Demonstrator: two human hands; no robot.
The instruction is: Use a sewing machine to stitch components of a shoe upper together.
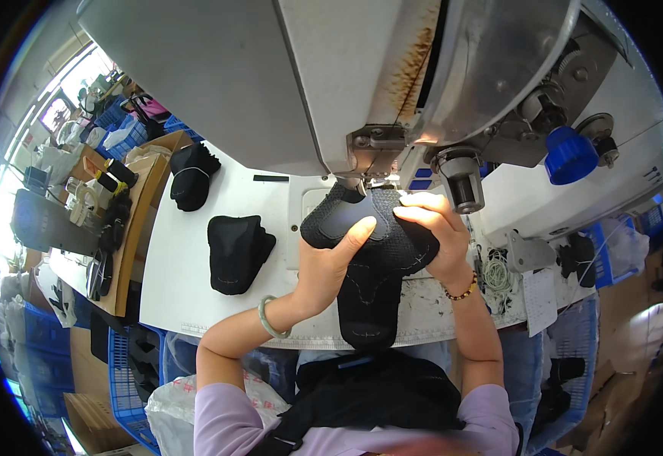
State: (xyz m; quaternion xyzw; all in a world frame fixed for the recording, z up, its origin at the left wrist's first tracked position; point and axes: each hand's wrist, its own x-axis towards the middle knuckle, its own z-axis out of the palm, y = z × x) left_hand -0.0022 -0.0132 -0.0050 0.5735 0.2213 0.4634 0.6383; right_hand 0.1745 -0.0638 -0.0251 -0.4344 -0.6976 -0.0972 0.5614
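A black shoe upper [369, 251] of textured fabric lies under the needle area of a white sewing machine [377, 148], its tongue-like strip hanging over the table's front edge. My left hand [324, 266] grips its left side, thumb on top and the other fingers hidden beneath. On its right side, my right hand [444, 232] pinches the edge close to the needle, thumb out of sight. Light from the machine falls on the upper's far edge. To the left lie a stack of black shoe pieces [238, 254] and a tied black bundle [193, 176].
A blue-capped knob [571, 156] and metal tension parts sit on the machine's right. Coiled pale cord [498, 272] lies on the table at right. Blue crates [130, 380] stand below on both sides. A wooden-edged bench [137, 235] with thread spools is at far left.
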